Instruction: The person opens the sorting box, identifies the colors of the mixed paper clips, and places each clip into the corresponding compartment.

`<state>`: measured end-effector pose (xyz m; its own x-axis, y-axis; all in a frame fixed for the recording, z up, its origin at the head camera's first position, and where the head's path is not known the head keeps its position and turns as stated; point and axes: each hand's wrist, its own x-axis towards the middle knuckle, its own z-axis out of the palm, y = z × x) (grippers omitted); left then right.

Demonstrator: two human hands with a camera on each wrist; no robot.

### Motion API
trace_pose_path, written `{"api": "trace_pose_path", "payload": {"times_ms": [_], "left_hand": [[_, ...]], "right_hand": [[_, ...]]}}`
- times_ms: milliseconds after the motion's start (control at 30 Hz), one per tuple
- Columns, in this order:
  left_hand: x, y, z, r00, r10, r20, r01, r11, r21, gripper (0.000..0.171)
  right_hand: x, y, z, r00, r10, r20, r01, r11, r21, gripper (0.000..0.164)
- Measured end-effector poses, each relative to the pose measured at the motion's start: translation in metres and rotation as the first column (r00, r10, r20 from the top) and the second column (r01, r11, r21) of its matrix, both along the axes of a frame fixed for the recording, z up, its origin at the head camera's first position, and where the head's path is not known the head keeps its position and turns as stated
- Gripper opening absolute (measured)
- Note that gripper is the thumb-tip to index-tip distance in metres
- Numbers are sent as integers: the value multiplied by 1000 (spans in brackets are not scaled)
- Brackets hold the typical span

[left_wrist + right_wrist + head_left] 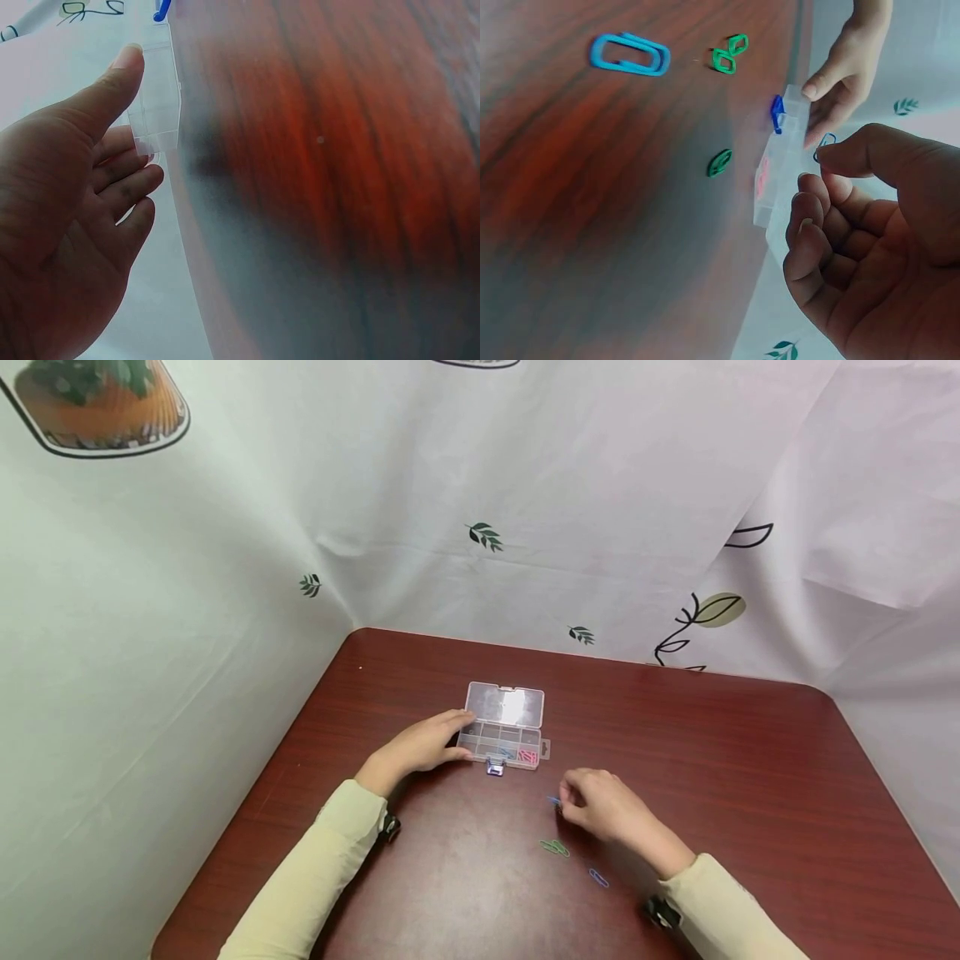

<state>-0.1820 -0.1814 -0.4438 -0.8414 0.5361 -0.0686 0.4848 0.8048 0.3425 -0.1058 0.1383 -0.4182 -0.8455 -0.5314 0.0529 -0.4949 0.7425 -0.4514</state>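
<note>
A clear plastic compartment box [491, 732] stands on the table with its lid [491, 703] raised. My left hand [424, 743] holds the box's left end between thumb and fingers. Pink paper clips [528, 757] lie in the front right compartment, blue ones [507, 752] in the one beside it. To the right of the box and nearer me, my right hand [603, 806] pinches a blue paper clip [825, 144] between thumb and forefinger, above the table.
On the table nearer me lie two green paper clips [555, 847] close together and a blue paper clip [598, 878]. Another green clip [720, 163] shows in the right wrist view. A blue latch [495, 767] hangs at the box's front. Patterned cloth [570, 527] rises behind the table.
</note>
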Motion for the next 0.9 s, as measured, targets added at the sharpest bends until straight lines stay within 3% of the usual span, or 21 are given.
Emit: {"api": "trace_pose_path", "payload": {"times_ms": [900], "left_hand": [[1, 1, 1, 1000, 7, 6, -7, 1000, -7, 71]], "right_hand": [[-42, -39, 12, 999, 19, 38, -18, 1000, -17, 19]]}}
